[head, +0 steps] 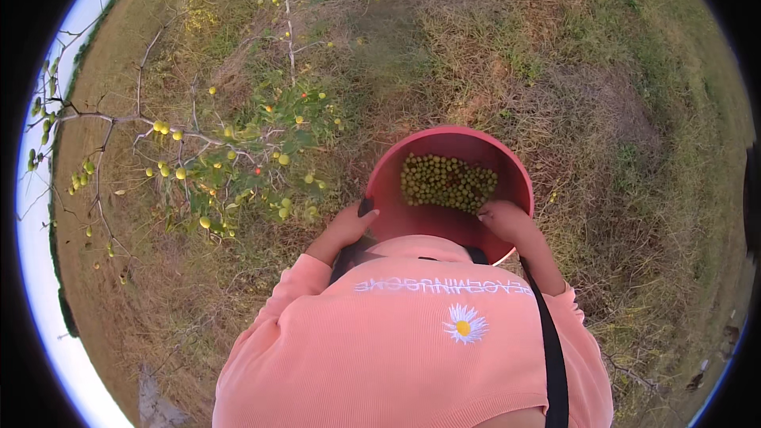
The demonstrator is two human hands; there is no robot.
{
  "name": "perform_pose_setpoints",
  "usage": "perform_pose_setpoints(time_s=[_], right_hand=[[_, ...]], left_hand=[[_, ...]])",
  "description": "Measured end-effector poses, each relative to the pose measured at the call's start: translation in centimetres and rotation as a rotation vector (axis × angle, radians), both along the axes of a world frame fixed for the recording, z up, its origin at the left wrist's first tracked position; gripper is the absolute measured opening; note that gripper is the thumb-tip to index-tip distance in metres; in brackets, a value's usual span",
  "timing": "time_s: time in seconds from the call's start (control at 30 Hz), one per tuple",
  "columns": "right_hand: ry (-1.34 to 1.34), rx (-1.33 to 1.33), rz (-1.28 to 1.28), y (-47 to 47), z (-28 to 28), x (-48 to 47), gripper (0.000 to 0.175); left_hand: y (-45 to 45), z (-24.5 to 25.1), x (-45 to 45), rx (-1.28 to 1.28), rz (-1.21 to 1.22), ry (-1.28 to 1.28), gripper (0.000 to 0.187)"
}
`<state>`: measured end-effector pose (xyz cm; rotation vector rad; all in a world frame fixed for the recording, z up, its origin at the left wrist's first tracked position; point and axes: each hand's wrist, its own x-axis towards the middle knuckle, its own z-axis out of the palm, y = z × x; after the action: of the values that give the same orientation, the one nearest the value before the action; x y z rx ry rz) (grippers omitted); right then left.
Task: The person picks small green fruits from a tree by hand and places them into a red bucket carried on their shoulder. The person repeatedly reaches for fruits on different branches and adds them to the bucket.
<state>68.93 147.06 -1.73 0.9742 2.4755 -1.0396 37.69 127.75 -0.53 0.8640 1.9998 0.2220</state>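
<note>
A red plastic bucket (pixel 392 190) is in front of my waist, its mouth facing up toward me. Inside it lies a heap of small round green fruits (pixel 449 181), apparently jujubes, a few of them reddish. My left hand (pixel 352 224) grips the bucket's left rim beside a black strap end (pixel 365 207), its thumb over the edge. Over the right side of the bucket reaches my right hand (pixel 504 219), fingers curled close to the fruit's lower right edge. Whether anything is between those fingertips is hidden.
Thorny branches (pixel 196 134) bearing green and yellow fruits spread at the left, close to my left hand. Another thin stem (pixel 289 18) rises beyond them. Dry grass and weeds (pixel 594 131) cover the ground. A black strap (pixel 553 345) runs down my right side.
</note>
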Motion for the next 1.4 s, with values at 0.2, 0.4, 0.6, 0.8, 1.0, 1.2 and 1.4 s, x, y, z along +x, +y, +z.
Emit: perform_pose_setpoints(time_s=[0.2,0.4,0.6,0.8,1.0,1.2,1.4], right_hand=[[-0.009,-0.128,0.315,7.8,1.0,0.0,0.024],[0.033,-0.027,0.595,13.8,2.3,-8.5,0.024],[-0.056,0.095,0.750,15.8,4.9,-16.8,0.022],[-0.135,0.124,0.887,16.2,4.5,-22.8,0.024],[-0.093,0.032,0.867,18.9,4.7,-25.1,0.026],[-0.036,-0.095,0.978,25.1,4.0,-27.6,0.028],[0.232,-0.469,0.986,35.5,4.7,-35.6,0.027]], left_hand=[[4.3,11.3,5.1,-0.017,-0.107,0.291,0.043],[4.0,16.2,7.0,0.293,0.276,0.529,0.040],[2.4,15.8,3.5,0.584,0.701,0.336,0.044],[4.2,12.5,-0.6,0.722,0.846,0.168,0.050],[8.6,12.0,-2.2,0.797,0.683,0.213,0.047],[16.3,11.6,-5.0,0.794,0.644,-0.004,0.036],[27.7,8.9,-9.2,0.814,0.784,0.099,0.032]])
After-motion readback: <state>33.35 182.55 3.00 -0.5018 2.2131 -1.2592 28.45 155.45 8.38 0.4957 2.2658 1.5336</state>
